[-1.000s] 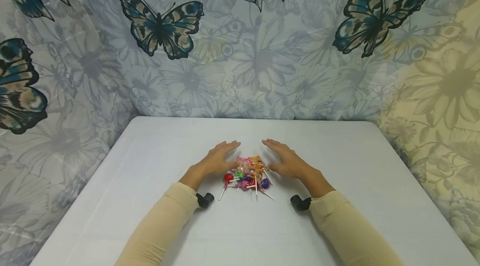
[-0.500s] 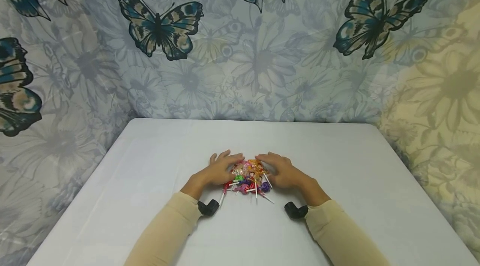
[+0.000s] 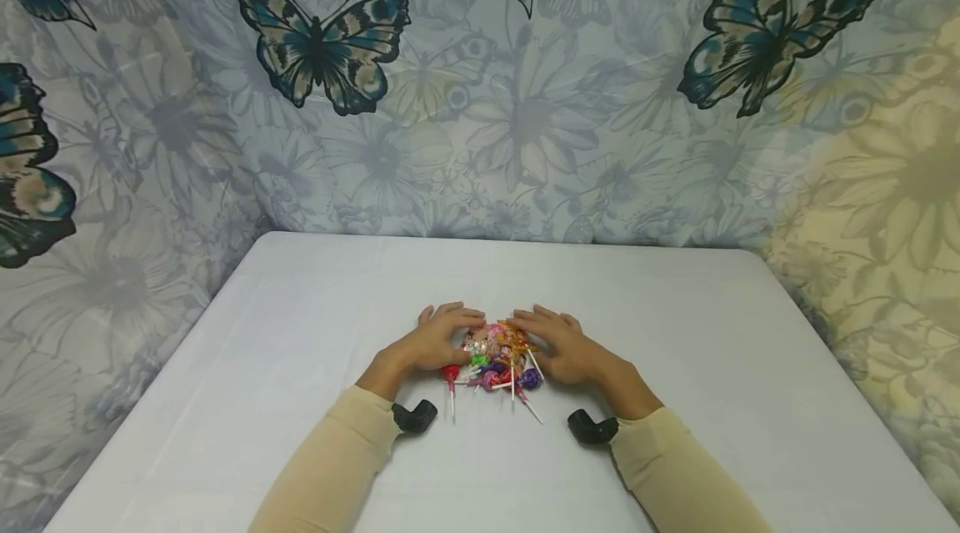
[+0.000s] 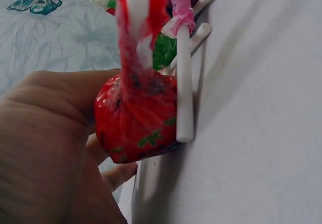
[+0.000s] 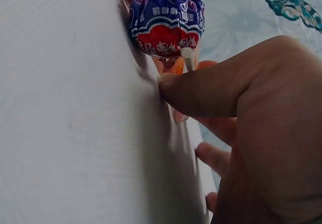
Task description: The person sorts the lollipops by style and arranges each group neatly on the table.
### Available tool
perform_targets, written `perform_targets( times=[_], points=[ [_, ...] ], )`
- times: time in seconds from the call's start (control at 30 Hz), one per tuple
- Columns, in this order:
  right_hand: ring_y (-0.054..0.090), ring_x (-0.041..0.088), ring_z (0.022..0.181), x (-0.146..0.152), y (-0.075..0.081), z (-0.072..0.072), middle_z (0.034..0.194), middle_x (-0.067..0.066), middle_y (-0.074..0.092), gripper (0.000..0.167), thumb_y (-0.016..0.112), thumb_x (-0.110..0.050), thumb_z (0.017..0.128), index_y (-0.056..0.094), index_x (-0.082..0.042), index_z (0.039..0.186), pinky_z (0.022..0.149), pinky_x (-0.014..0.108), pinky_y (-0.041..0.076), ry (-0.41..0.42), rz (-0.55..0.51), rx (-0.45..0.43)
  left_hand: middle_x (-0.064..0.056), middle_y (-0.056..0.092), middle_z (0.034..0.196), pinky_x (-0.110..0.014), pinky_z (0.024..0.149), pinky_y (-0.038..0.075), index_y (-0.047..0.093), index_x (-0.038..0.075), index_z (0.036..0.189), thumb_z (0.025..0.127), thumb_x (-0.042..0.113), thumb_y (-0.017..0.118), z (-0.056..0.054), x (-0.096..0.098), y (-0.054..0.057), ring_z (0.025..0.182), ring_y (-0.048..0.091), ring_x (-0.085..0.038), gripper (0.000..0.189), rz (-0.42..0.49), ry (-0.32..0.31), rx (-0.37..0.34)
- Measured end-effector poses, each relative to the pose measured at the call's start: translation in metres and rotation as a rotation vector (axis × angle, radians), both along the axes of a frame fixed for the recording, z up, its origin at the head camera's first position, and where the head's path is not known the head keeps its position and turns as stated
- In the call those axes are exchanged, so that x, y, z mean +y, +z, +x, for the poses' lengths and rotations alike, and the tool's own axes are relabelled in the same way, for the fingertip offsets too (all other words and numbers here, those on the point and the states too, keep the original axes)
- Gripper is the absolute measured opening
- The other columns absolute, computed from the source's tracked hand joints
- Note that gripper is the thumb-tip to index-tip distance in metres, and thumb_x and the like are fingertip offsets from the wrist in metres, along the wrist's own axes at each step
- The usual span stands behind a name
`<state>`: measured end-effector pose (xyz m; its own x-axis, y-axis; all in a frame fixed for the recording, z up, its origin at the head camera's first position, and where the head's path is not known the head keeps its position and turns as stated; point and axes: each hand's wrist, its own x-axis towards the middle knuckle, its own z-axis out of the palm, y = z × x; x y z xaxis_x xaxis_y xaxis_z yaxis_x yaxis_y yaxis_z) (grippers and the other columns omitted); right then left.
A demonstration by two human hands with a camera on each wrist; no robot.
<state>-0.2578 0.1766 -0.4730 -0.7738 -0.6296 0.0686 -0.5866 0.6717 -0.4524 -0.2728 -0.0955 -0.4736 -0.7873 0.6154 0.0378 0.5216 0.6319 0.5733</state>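
A pile of wrapped lollipops point(image 3: 495, 354) lies on the white table, with white sticks pointing several ways. My left hand point(image 3: 437, 341) cups the pile's left side, fingers spread and relaxed along it. In the left wrist view, a red lollipop point(image 4: 138, 116) with green leaf marks sits right at the thumb. Around the right side curves my right hand point(image 3: 567, 347), its fingers reaching behind the pile. A purple lollipop point(image 5: 163, 22) with a red band shows just beyond the right thumb point(image 5: 201, 93), whose tip is down at the table surface. The hands hide part of the pile's edges.
The white table point(image 3: 225, 399) stretches out on all sides of the pile. Behind it hangs a cloth backdrop point(image 3: 525, 141) with flowers and butterflies. Black wrist cameras point(image 3: 415, 416) jut inward from both sleeves.
Both hands have come down and inward from beside the pile, closing in on its sides. The red lollipop at the left has swung so its stick points straight toward the person.
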Motion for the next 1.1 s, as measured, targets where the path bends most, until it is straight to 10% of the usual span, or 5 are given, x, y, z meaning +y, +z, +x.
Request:
perform_targets(
  times=[0.7, 1.1],
  points=[
    [0.038, 0.033, 0.130, 0.009, -0.004, 0.000, 0.133, 0.008, 0.053, 0.049, 0.067, -0.009, 0.084, 0.061, -0.018, 0.131, 0.104, 0.062, 0.020, 0.023, -0.137, 0.049, -0.002, 0.047, 0.142, -0.047, 0.111, 0.020, 0.056, 0.006, 0.135, 0.077, 0.012, 0.078, -0.007, -0.004, -0.002, 0.134, 0.035, -0.028, 0.062, 0.106, 0.078, -0.039],
    [0.038, 0.033, 0.130, 0.010, -0.005, 0.002, 0.133, 0.009, 0.053, 0.046, 0.067, -0.012, 0.085, 0.062, -0.016, 0.130, 0.104, 0.061, 0.020, 0.020, -0.139, 0.048, -0.006, 0.046, 0.143, -0.041, 0.108, 0.029, 0.054, 0.000, 0.135, 0.079, 0.007, 0.076, -0.019, -0.009, 0.017, 0.134, 0.036, -0.028, 0.060, 0.124, 0.142, -0.048]
  ],
)
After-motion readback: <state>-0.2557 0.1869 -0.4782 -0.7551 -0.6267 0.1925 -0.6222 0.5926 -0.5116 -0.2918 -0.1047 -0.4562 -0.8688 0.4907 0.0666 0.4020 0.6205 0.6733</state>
